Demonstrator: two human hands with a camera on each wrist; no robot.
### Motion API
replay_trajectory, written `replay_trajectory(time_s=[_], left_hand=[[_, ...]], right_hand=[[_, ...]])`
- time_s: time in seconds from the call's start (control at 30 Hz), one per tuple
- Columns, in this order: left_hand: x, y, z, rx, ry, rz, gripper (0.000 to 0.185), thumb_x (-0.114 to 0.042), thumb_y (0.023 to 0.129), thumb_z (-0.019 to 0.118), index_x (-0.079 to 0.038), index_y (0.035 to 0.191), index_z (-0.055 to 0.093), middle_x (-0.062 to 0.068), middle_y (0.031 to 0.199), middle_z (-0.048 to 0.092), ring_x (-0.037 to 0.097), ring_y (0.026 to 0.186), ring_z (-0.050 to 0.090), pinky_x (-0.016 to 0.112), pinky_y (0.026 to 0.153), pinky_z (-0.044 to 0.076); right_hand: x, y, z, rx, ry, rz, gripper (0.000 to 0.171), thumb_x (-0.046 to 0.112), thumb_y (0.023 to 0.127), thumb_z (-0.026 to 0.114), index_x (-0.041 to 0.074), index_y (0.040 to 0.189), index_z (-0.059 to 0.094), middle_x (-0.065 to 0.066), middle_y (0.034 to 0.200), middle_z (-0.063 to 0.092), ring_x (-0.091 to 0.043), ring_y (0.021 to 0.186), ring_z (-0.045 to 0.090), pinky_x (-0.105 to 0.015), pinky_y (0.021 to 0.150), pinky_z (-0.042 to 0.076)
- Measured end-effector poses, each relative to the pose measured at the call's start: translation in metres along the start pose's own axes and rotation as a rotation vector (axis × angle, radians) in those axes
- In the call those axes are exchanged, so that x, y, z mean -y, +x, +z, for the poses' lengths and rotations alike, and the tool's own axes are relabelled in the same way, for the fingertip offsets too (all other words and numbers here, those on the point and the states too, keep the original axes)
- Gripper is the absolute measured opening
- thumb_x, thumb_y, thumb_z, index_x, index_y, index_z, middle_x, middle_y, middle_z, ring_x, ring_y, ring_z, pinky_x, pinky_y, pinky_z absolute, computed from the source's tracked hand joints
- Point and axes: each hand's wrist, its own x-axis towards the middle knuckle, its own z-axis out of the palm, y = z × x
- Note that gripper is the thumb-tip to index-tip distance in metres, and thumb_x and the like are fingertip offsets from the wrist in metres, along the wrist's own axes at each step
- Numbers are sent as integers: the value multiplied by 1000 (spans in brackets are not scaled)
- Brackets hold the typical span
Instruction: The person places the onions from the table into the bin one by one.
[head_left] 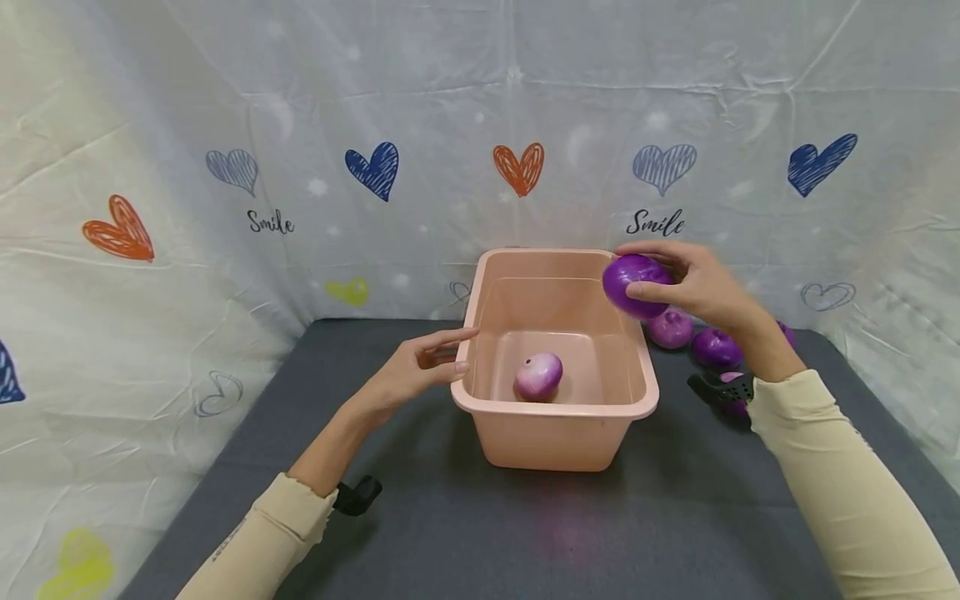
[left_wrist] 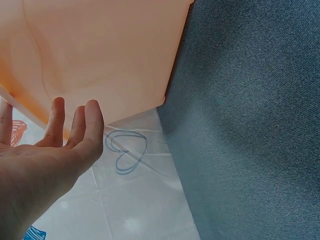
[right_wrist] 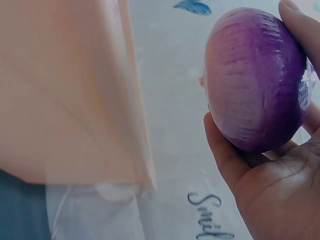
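My right hand (head_left: 693, 283) grips a shiny purple onion (head_left: 626, 285) above the right rim of a peach plastic basin (head_left: 555, 410). In the right wrist view the thumb and fingers wrap the sides of the onion (right_wrist: 255, 80), with the palm behind it. Another onion (head_left: 538, 377), paler and purple-white, lies on the basin floor. At the basin's left rim is my left hand (head_left: 412, 367), its fingertips right at the edge. The left wrist view shows this hand (left_wrist: 55, 155) with loosely bent, spread fingers beside the basin's outer wall (left_wrist: 110, 55).
On the dark grey tabletop (head_left: 480, 533), right of the basin, are several more onions, among them a pink-purple onion (head_left: 670, 328) and a darker onion (head_left: 716, 347). My right forearm partly hides this group. Behind the table hangs a white sheet (head_left: 442, 100) printed with hearts.
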Motion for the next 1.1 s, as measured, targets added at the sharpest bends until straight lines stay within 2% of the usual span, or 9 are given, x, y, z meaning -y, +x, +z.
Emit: replay_trajectory(time_s=[0.23,0.4,0.53,0.73,0.8,0.93,1.1], left_hand=[[1,0,0,3,-4,1,58,-23,98,72,-20,152,52,7,148,50,27,130,52,51,101,45],[2,0,0,6,-1,2,56,-22,99,70,-22,152,51,8,149,49,28,131,51,52,101,44],[2,-2,-2,-5,2,-11,55,-24,98,71,-25,151,53,4,149,50,26,131,51,52,102,44],[0,-1,0,-6,6,-14,55,-25,98,71,-26,151,53,2,149,50,25,132,50,52,103,43],[-1,0,0,-5,6,-15,55,-26,98,71,-26,151,53,2,149,50,26,133,49,53,103,43],[-1,0,1,-7,3,-21,55,-26,99,70,-27,151,53,3,149,50,27,133,49,53,103,42],[-1,-2,1,-4,1,-19,55,-26,99,70,-26,152,52,4,149,49,28,133,49,53,103,42]], right_hand=[[2,16,17,86,63,-90,49,8,90,80,9,137,65,-9,134,62,-25,114,61,-31,91,52],[2,22,27,125,96,-105,52,8,90,80,6,138,63,-11,134,61,-27,114,62,-33,91,53],[2,24,32,152,103,-105,53,10,89,80,8,139,63,-9,136,60,-28,115,61,-35,91,53],[2,22,27,229,212,-101,54,5,94,75,3,144,56,-15,144,55,-35,130,53,-38,95,51],[2,18,23,229,250,-95,52,2,94,73,1,143,55,-17,144,54,-37,130,53,-39,95,51],[0,11,13,189,209,-85,48,2,93,74,3,139,60,-16,138,59,-35,123,59,-39,89,54],[-7,-1,-1,146,164,-68,43,2,95,72,2,136,62,-19,135,60,-38,122,60,-37,89,54]])
